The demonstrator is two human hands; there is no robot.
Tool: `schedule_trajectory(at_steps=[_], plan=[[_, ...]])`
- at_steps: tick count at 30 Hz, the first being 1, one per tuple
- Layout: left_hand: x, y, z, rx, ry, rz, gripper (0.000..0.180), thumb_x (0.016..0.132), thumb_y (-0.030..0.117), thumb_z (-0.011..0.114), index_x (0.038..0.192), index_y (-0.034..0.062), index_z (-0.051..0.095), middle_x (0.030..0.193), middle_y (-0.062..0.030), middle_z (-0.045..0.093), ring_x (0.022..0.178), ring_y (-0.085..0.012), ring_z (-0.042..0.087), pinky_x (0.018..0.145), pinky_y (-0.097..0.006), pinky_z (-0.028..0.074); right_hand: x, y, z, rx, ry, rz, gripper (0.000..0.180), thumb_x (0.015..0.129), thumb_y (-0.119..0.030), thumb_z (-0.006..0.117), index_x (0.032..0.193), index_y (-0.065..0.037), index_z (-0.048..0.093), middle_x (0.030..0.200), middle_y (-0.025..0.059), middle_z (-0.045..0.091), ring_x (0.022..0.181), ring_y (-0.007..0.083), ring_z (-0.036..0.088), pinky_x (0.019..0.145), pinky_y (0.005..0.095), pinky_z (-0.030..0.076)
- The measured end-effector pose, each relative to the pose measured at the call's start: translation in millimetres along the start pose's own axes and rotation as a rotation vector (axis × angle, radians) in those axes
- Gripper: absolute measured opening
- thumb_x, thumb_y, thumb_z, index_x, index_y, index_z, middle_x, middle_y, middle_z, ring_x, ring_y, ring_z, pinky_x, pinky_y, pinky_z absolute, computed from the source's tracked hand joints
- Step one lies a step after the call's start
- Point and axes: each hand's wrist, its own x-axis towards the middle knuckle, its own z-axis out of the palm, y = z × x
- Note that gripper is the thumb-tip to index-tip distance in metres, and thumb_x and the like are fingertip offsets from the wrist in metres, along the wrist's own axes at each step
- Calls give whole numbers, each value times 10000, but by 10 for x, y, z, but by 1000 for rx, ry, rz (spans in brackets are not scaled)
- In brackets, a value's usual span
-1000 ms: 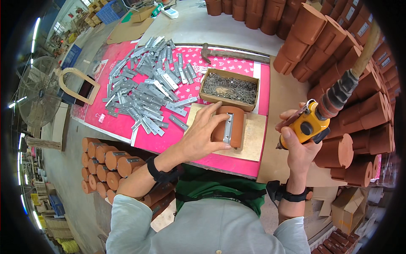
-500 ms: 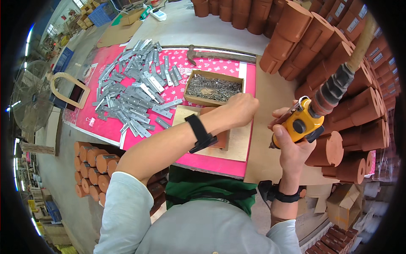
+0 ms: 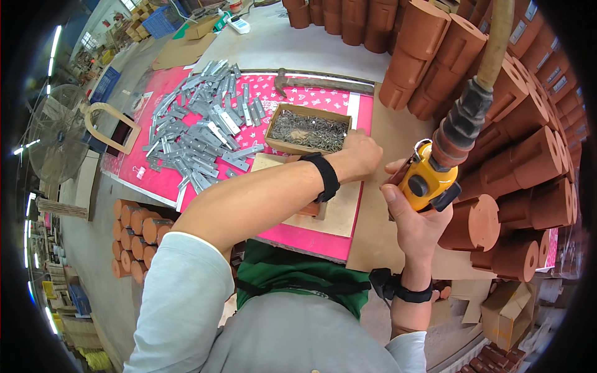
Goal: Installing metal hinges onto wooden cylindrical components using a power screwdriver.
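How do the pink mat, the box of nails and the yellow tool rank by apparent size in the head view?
1. pink mat, largest by far.
2. box of nails.
3. yellow tool, gripped in the right hand; it sits nearer the camera, so its gap to the box is unsure.

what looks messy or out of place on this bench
Little stands out. The grey metal brackets lie in a loose, crisscrossed heap on the pink mat rather than stacked. A hammer lies along the mat's far edge. The box of nails sits upright, nothing visibly spilled.
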Motion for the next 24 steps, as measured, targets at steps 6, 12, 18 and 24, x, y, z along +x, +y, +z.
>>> schedule_trajectory(at_steps=[6,12,18,24], plan=[[-13,81,-211,55,-170,-85,262,798,206,587,1011,111,706,1048,-113,678,1042,-272,615,859,-375,475,-13,23,-45,-37,1,-56,355,772,-33,728,1068,7,536,959,78,634,660,65,558,534,182,452],[93,-15,-103,-123,-168,-63,261,764,159,603,995,99,709,980,-146,690,946,-279,662,773,-384,526,-35,-25,-4,22,9,-8,345,774,-15,713,1070,11,537,967,83,637,660,62,558,535,182,456],[261,-10,-106,22,-366,-91,220,654,113,682,866,100,737,924,-127,698,907,-276,668,727,-393,534,-53,-44,13,75,34,38,383,782,-11,699,1119,14,518,981,98,637,719,98,600,575,201,480],[210,-7,-57,-76,-183,-79,225,632,133,699,844,60,725,894,-162,687,888,-305,662,755,-387,527,-57,21,-28,20,16,-10,422,790,-23,697,1159,14,496,1005,114,631,795,147,629,698,242,505]])
